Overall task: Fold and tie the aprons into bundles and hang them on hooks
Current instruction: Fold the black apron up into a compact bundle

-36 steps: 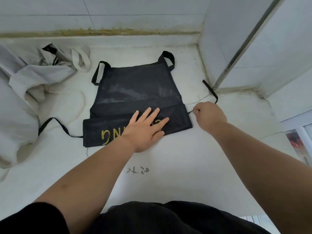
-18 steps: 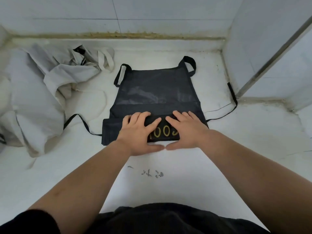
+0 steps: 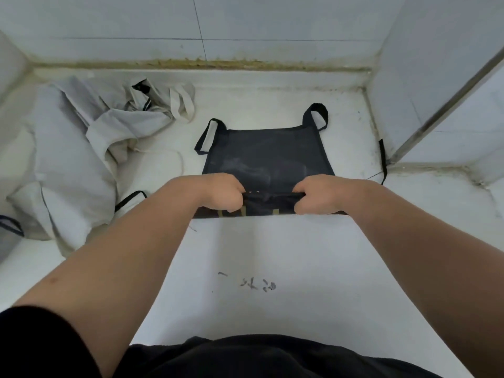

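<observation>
black apron point(image 3: 266, 156) | left hand point(image 3: 223, 192), right hand point(image 3: 317, 193) fingers grasping near fold | grey aprons point(image 3: 68, 159) heaped left

matt black cloth apron point(image 3: 266, 156)

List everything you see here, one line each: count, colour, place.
black apron: one, black with gold lettering, centre of counter
pale aprons: crumpled heap, count unclear, off-white, counter's left
tie straps: two visible, black, either side of the black apron
counter: one, white, dark scribbles near the person
tiled walls: white, behind and right
left hand grip: one, bare, clutching the black apron's near fold
right hand grip: one, bare, clutching the same fold
</observation>
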Demonstrator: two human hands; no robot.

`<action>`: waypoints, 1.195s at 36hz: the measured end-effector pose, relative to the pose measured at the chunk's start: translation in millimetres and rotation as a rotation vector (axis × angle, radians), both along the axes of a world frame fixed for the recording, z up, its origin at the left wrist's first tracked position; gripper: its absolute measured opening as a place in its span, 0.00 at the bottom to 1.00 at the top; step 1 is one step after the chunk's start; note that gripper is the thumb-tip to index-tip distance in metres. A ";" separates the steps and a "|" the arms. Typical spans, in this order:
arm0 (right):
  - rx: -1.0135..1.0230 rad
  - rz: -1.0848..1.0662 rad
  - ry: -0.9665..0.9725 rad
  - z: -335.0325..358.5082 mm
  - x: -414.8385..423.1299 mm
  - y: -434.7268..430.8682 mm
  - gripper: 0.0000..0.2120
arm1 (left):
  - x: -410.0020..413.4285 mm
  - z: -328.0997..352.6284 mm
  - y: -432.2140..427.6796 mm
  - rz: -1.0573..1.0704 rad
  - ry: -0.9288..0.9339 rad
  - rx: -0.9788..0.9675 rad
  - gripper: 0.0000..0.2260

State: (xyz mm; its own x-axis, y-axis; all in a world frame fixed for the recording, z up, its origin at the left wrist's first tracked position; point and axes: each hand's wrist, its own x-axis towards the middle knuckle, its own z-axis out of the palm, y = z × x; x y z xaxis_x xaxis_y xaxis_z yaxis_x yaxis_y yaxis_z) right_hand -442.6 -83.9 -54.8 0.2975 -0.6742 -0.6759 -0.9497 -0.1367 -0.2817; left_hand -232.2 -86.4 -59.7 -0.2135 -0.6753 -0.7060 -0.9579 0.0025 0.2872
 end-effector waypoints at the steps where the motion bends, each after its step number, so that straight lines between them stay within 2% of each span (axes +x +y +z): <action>1: 0.007 -0.022 0.010 0.6 -1.5 -2.0 0.06 | 1.4 -2.2 -4.4 0.030 0.017 0.045 0.10; 2: 0.003 -0.042 0.022 0.3 -3.3 -4.5 0.07 | 3.3 -3.4 -7.7 0.064 0.046 0.070 0.11; 4: -0.037 -0.047 0.063 -0.9 -7.8 -9.1 0.09 | 6.1 -5.2 -12.2 0.129 0.097 0.096 0.08; 5: -0.071 -0.033 0.090 -1.9 -9.8 -11.6 0.10 | 7.4 -6.7 -14.5 0.136 0.106 0.098 0.10; 7: -0.142 -0.004 0.137 -4.0 -12.8 -16.4 0.11 | 10.0 -11.1 -20.2 0.077 0.067 0.043 0.23; 9: -0.187 0.015 0.168 -4.9 -13.6 -19.6 0.10 | 9.7 -14.3 -22.9 -0.018 -0.003 -0.096 0.30; 14: -0.271 0.008 0.283 -7.2 -11.6 -24.0 0.08 | 8.7 -19.6 -26.2 -0.257 -0.284 -0.455 0.25; 16: -0.268 0.027 0.387 -11.2 -9.6 -24.6 0.13 | 7.2 -28.3 -26.0 -0.350 -0.328 -0.514 0.22; 18: -0.294 0.086 0.516 -16.5 -4.6 -25.3 0.22 | 7.1 -37.3 -23.9 -0.353 -0.313 -0.561 0.21; 20: -0.380 0.134 0.556 -20.5 5.0 -23.0 0.30 | 6.6 -44.7 -17.5 -0.327 -0.260 -0.636 0.22; 23: -0.488 0.171 0.373 -33.4 19.4 -13.6 0.31 | -6.1 -53.7 -3.8 -0.337 -0.140 -0.640 0.25; 25: -0.424 0.134 0.171 -48.5 21.3 -4.0 0.27 | -15.2 -59.4 6.0 -0.270 -0.048 -0.547 0.25; 27: -0.375 0.079 0.071 -61.4 15.2 3.7 0.29 | -16.5 -65.8 13.9 -0.174 0.014 -0.462 0.29; 33: -0.336 0.109 0.057 -68.9 -4.6 3.5 0.51 | -9.5 -68.4 19.7 -0.209 -0.026 -0.396 0.48; 35: -0.336 0.138 0.054 -67.5 -7.4 3.1 0.53 | -8.3 -65.2 18.2 -0.213 -0.008 -0.390 0.50; 40: -0.373 0.149 0.029 -59.4 -8.6 6.4 0.44 | -8.3 -50.6 21.5 -0.182 0.016 -0.448 0.41; 43: -0.349 0.113 -0.007 -42.4 -4.6 5.8 0.34 | -7.6 -37.0 16.0 -0.134 0.091 -0.350 0.28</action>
State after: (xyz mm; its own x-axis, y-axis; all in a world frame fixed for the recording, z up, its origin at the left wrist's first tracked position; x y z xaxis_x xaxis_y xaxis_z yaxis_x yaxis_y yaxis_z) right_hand -447.3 -78.1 -97.2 0.3876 -0.8261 -0.4089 -0.9211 -0.3301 -0.2063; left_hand -239.7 -70.4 -96.7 -0.3674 -0.8341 -0.4115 -0.9129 0.2388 0.3310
